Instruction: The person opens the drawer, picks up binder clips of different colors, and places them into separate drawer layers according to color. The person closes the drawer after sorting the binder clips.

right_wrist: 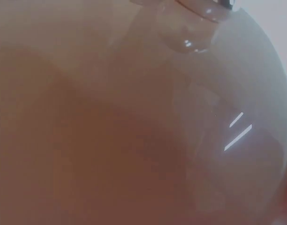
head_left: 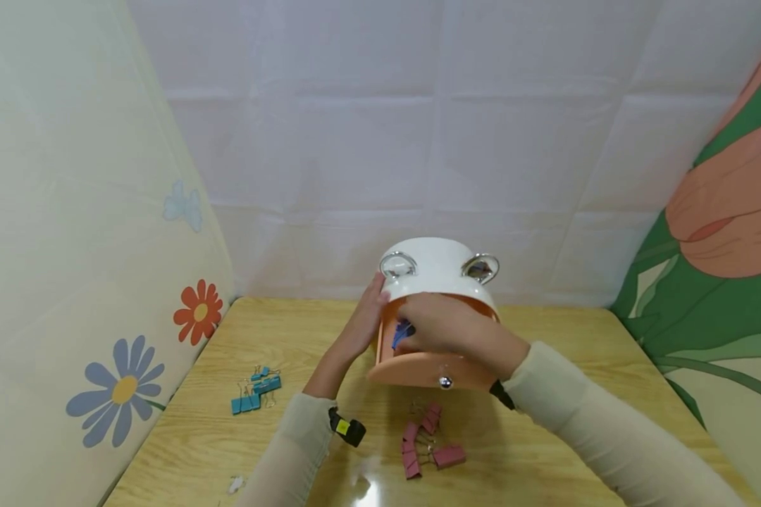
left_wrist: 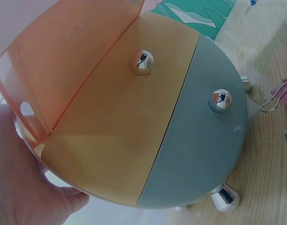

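A round white drawer organizer (head_left: 436, 257) with two chrome ear-like rings stands on the table. Its orange top drawer (head_left: 409, 370) is pulled out; in the left wrist view the yellow drawer (left_wrist: 115, 126) and grey-green drawer (left_wrist: 204, 136) below are closed. My left hand (head_left: 361, 320) rests against the organizer's left side, thumb by the front edge. Inside the orange drawer, my right hand (head_left: 444, 324) pinches a blue binder clip (head_left: 402, 334); its fingertips are partly hidden. The right wrist view is mostly blurred, showing a glossy curved surface.
Several pink binder clips (head_left: 409, 451) lie on the table in front of the organizer. Teal binder clips (head_left: 266, 384) are grouped at the left, with a small white clip (head_left: 236, 484) nearer the front. A white cloth (head_left: 330, 155) hangs behind, and patterned cloths flank both sides.
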A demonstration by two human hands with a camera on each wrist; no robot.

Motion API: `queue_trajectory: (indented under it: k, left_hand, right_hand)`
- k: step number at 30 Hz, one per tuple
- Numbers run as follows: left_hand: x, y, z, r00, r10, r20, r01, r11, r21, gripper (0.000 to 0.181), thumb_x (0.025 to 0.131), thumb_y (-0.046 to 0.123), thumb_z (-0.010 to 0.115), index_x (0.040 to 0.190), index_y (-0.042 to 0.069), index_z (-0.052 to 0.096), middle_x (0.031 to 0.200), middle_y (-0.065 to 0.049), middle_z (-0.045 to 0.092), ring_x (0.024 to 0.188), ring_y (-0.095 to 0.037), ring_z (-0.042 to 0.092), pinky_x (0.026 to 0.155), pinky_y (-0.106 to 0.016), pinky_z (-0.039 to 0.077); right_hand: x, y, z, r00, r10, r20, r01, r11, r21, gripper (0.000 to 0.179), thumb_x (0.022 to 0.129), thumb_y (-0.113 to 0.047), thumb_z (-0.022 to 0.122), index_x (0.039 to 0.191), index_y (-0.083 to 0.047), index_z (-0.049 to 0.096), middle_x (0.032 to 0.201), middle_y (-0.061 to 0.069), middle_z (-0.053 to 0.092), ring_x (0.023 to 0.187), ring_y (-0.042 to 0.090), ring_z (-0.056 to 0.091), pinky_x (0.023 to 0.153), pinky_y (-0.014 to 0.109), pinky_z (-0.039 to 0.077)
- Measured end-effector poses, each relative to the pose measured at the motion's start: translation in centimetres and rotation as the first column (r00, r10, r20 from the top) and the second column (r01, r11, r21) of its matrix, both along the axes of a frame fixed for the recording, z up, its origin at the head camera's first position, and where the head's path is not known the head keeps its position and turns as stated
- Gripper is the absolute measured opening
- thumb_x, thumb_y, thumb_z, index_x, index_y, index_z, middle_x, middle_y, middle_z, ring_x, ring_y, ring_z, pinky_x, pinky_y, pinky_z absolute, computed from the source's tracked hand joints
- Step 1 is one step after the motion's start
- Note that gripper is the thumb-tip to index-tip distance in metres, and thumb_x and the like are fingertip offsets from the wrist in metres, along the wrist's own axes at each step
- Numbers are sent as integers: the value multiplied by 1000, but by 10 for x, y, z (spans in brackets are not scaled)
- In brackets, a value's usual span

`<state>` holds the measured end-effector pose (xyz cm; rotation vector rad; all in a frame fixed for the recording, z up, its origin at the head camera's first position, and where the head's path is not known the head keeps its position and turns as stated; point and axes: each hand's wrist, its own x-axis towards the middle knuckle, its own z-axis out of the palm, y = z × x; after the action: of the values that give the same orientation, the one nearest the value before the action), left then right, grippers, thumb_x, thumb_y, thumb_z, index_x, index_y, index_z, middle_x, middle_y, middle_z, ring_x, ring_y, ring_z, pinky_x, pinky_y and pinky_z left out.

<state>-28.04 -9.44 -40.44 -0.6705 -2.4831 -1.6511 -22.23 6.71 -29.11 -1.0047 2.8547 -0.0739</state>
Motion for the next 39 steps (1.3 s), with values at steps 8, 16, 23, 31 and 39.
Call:
queue_trajectory:
  k: [8,16,23,31,39]
  left_hand:
    - [-1,-1,1,1000,-10,1,10,1000,-4,62,110,34,27,161,1,16,168,-20,11,155,-36,9,125,-52,9]
    - [-3,-5,4,1000,0,-19,-1,999,-45,61,108,30,32,161,3,21,166,-19,20,154,-33,16,125,-49,14]
    - [-6,-7,4,999,-4,-38,-2,987,-163,62,110,37,28,162,5,17,169,-13,15,155,-28,13,125,-44,12]
    - [-2,-3,9,995,4,-100,-41,930,-365,66,110,47,15,163,8,13,170,-6,12,155,-25,13,125,-51,11]
    - [2,5,7,988,18,-154,-82,901,-425,69,108,53,7,163,11,12,170,-3,10,155,-23,15,125,-49,11]
  right_hand:
    - [-1,-7,-2,999,-4,37,5,1000,-28,24,92,-39,74,93,-15,70,82,-4,66,74,13,57,69,32,47]
    - [-1,-9,-2,998,16,56,-14,999,-44,25,92,-38,74,97,-14,70,87,-5,67,77,13,58,72,33,48]
    - [10,8,8,999,21,45,-14,989,-147,31,94,-39,72,110,-13,71,101,-2,71,86,14,60,79,36,49]
    - [25,66,13,998,-57,-17,49,948,-315,55,95,-42,69,130,0,64,122,16,69,103,28,68,88,48,56]
    - [49,143,-3,968,-225,110,251,862,-440,53,101,-35,62,138,3,57,127,19,65,107,31,66,87,51,56]
